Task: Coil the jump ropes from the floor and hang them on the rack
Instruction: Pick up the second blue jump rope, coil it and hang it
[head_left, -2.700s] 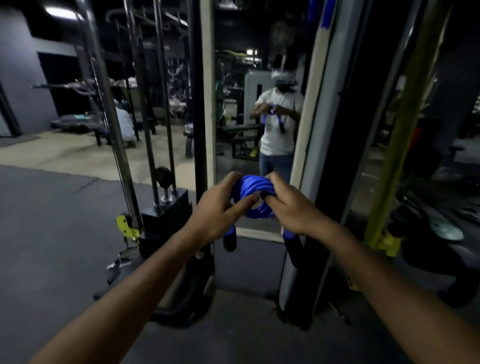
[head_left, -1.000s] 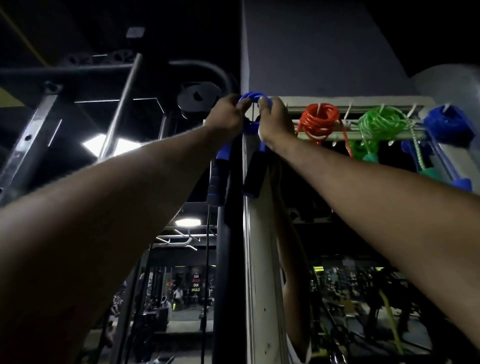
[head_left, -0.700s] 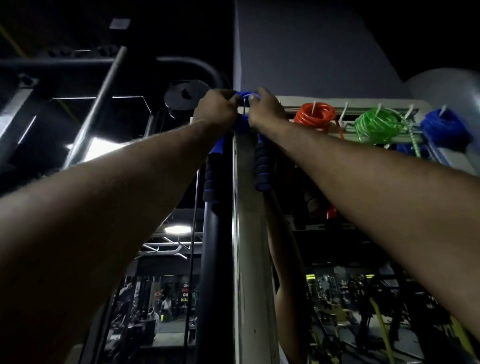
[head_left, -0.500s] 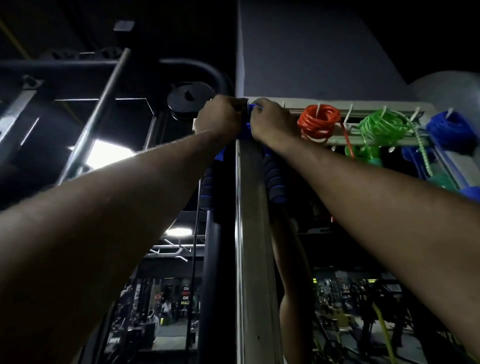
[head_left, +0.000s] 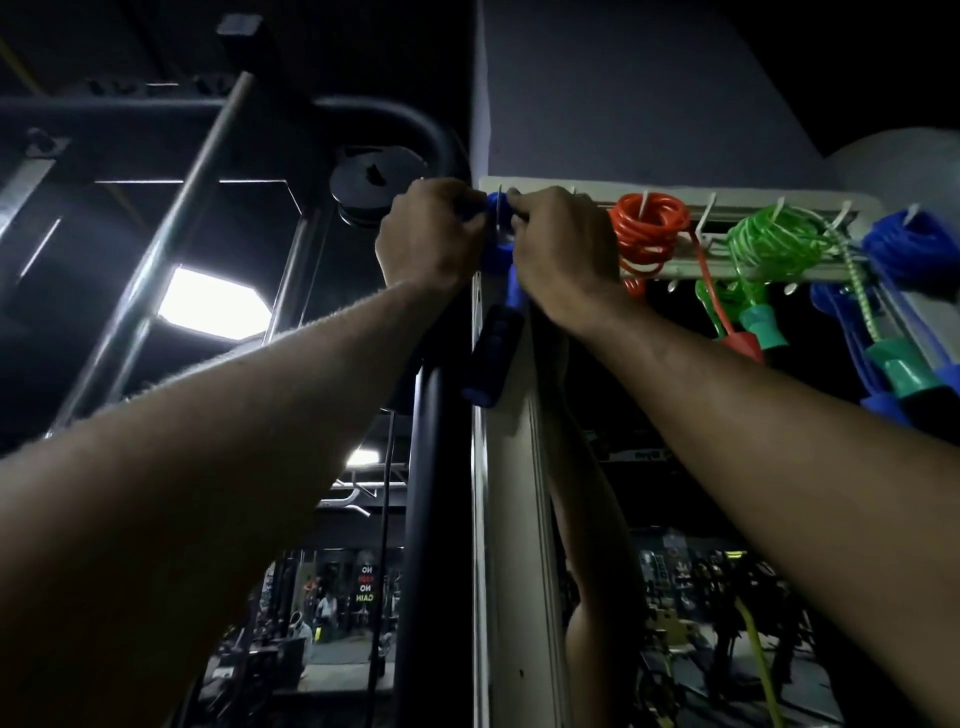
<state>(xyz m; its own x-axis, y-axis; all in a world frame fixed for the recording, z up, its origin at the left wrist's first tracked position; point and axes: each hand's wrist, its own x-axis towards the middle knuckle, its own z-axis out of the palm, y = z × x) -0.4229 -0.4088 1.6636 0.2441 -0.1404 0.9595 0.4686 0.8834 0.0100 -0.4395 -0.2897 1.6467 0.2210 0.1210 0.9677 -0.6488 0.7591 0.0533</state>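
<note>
Right now the blue jump rope (head_left: 497, 248) is bunched between your two hands at the far left end of the rack (head_left: 727, 195), pressed up against the thin white hook (head_left: 499, 200) there. Your knuckles hide the spot, so I cannot tell whether a loop has gone over the hook. One handle (head_left: 492, 358) hangs straight down beneath the bundle along the white post; the other is out of sight.

Your left hand (head_left: 431, 236) is curled round the left side of the coil and your right hand (head_left: 563, 249) round the right, both closed on it.

The cord looks like light, smooth, springy plastic, so expect the turns to spring apart once you let go. Take hold across all the turns together, near the top of the bundle, rather than by a single strand. The hanging handle is probably the heaviest part and will tug the coil downward, so seat several loops deep on the hook.

Further along the rack hang an orange coil (head_left: 649, 228), a green coil (head_left: 774, 241) and a second blue coil (head_left: 914, 249), each on its own hook, with handles dangling. A dark pulley wheel (head_left: 371, 182) sits just left of your left hand.
</note>
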